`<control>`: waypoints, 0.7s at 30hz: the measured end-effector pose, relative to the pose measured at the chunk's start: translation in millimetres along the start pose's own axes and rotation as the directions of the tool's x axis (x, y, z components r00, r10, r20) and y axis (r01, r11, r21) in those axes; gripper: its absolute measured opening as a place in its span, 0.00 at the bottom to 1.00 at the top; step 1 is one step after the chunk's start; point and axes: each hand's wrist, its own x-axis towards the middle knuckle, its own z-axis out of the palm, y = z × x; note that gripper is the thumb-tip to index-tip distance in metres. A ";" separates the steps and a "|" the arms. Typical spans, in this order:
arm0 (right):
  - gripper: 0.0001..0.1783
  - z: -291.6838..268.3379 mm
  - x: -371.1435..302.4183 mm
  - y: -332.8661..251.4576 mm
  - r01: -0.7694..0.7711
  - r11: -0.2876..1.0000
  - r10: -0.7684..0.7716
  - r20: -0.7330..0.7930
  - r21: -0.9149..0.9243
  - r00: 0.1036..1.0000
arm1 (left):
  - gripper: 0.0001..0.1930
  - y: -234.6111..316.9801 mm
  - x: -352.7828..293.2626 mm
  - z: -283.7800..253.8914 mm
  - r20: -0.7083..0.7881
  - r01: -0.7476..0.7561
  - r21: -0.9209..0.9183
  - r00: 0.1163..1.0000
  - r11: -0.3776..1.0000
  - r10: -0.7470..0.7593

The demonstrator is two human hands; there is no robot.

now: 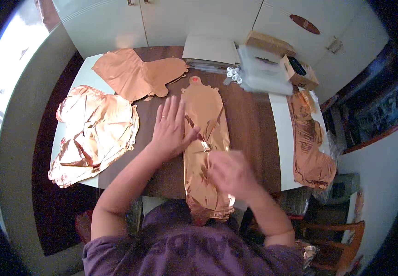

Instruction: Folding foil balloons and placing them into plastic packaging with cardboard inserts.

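Note:
A copper-coloured foil balloon (203,108), flat and folded into a long narrow shape, lies lengthwise in front of me. Its near end hangs over the table edge by my body. A small red mark shows on the tab at its far end. My left hand (169,131) is open, fingers stretched out, lying along the balloon's left edge with the thumb on the foil. Over the right side of the balloon's middle is my right hand (232,172). Its fingers look curled but are smeared by motion, so whether they grip the foil cannot be made out.
On the left of the brown table (254,133) lie a shiny crumpled foil balloon (95,133) and a matte one (139,73). Folded foil (307,142) rests at the right edge. Along the back are white rings (234,74), clear plastic bags (265,69) and a small box (299,72).

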 end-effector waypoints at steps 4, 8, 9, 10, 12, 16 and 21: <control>0.23 -4.1 37.3 59.0 -0.244 0.969 0.238 -0.128 -0.035 0.963 | 0.46 13.8 -1.0 2.8 0.103 0.266 0.028 0.958 0.963 -0.268; 0.31 29.7 62.0 98.1 -0.259 0.927 0.254 -0.055 -0.270 0.966 | 0.44 14.2 0.3 39.4 0.003 0.224 0.097 0.974 0.970 -0.226; 0.33 36.9 66.0 99.2 -0.280 0.907 0.302 0.020 -0.315 0.953 | 0.44 15.1 -0.5 41.6 -0.032 0.194 0.112 0.981 0.975 -0.191; 0.34 42.4 65.5 98.0 -0.257 0.894 0.294 0.048 -0.367 0.955 | 0.44 15.1 -1.1 43.3 0.008 0.198 0.103 0.980 0.975 -0.200; 0.34 41.0 63.9 93.8 -0.286 0.886 0.328 0.059 -0.366 0.943 | 0.44 14.1 -0.3 44.8 -0.019 0.166 0.081 0.986 0.983 -0.165; 0.35 42.5 59.8 99.2 -0.289 0.888 0.314 0.011 -0.358 0.949 | 0.44 14.6 5.4 38.5 0.005 0.135 0.052 0.991 0.989 -0.136; 0.36 30.1 56.6 85.9 -0.298 0.907 0.315 0.010 -0.296 0.949 | 0.46 29.4 -9.5 14.1 -0.017 0.097 0.029 0.995 0.995 -0.096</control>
